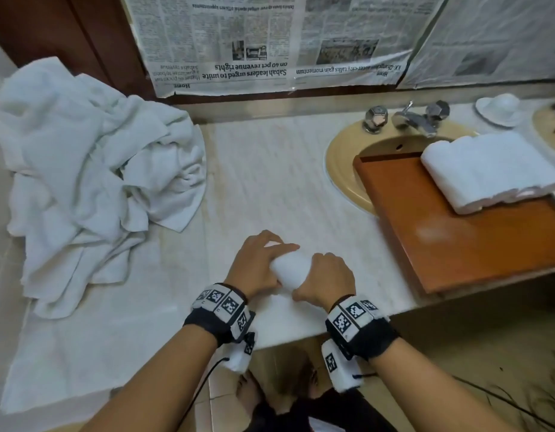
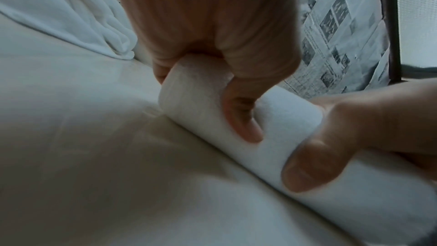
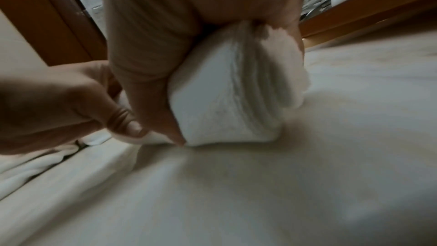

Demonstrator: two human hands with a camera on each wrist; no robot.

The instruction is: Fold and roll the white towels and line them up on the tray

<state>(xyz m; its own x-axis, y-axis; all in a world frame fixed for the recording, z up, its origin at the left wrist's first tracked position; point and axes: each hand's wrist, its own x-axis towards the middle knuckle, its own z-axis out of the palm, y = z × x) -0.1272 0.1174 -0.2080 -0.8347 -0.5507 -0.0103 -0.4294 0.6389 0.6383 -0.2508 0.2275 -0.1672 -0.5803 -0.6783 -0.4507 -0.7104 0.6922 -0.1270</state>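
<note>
My left hand (image 1: 259,263) and right hand (image 1: 329,280) grip a rolled towel (image 1: 290,269) on the table (image 1: 270,182); only my right wrist view shows its spiral end. Rolled towels (image 1: 488,169) sit on the tray (image 1: 456,244). Newspaper (image 1: 251,70): "Sabah leaders urged to unite."

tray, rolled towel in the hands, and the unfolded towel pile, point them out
tray (image 1: 475,244), head view, bare wooden surface
rolled towel (image 1: 290,269), head view, middle of the roll between the hands
towel pile (image 1: 83,169), head view, crumpled centre
</note>
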